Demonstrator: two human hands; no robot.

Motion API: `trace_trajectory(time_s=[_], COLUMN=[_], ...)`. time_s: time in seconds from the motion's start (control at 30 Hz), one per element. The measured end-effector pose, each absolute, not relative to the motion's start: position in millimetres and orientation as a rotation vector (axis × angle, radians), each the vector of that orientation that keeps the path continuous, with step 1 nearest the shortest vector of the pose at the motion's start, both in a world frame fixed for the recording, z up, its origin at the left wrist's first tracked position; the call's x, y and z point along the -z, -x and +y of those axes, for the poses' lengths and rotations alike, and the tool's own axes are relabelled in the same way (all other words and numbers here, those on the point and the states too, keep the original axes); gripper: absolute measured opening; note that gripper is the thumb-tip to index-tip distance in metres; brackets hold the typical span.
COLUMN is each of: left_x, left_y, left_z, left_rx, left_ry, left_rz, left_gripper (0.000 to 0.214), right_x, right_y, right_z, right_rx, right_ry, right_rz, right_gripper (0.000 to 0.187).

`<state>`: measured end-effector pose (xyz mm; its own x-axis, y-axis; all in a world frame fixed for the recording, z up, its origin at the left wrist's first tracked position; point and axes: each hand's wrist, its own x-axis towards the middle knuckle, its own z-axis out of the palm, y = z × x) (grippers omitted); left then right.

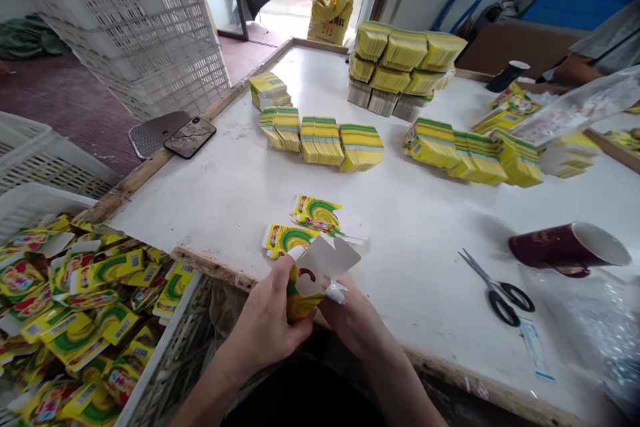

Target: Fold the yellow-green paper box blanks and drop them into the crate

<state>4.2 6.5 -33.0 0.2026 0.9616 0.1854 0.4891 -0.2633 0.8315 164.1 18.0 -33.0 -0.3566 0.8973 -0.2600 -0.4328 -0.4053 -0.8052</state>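
Note:
Over the table's front edge, my left hand [273, 307] is closed around a small yellow-green carton [303, 303] with its top open and white flaps raised. A dark red curved shape shows at its opening. White wrapping covers my left thumb tip. My right hand [353, 320] is closed against the carton's right side, its lower fingers hidden. A shiny whitish piece [336, 291] sits at its thumb; whether it is a wrap or something held, I cannot tell. Just beyond lie two flattened-looking cartons [316, 212], one partly behind the raised flaps.
Rows of stacked flat cartons [323, 140] stand across the white table [225, 200]. Scissors [500, 290], a tilted maroon mug [545, 247] and clear plastic [590, 320] lie right. At left are a phone [191, 137] and a crate [150, 380] of cartons. Another person's arm [575, 70] shows far right.

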Motion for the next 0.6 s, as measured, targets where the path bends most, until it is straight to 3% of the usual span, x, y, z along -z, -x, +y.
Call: trace_trajectory(time_s=[0.13, 0.23, 0.4, 0.6], left_x=[37, 36, 35, 42], left_y=[-4, -2, -7, -11], left_z=[6, 7, 10, 6], left_rx=[-0.969, -0.924, -0.979, -1.073], left_ry=[-1.977, -1.879, -1.589, -1.514], left_rz=[1.255, 1.279, 1.164, 1.474], left_gripper=[0.074, 0.065, 0.075, 0.072], right_x=[30, 29, 33, 48], right_y=[-161, -164, -166, -170], right_z=[21, 19, 7, 10], right_rx=[-1.89, -1.747, -1.353, -0.996], right_ry=[0.9, 0.981, 1.017, 1.098], right_rz=[-0.765, -0.966, -1.567, -1.59], right_gripper=[0.033, 0.037, 0.056, 0.056])
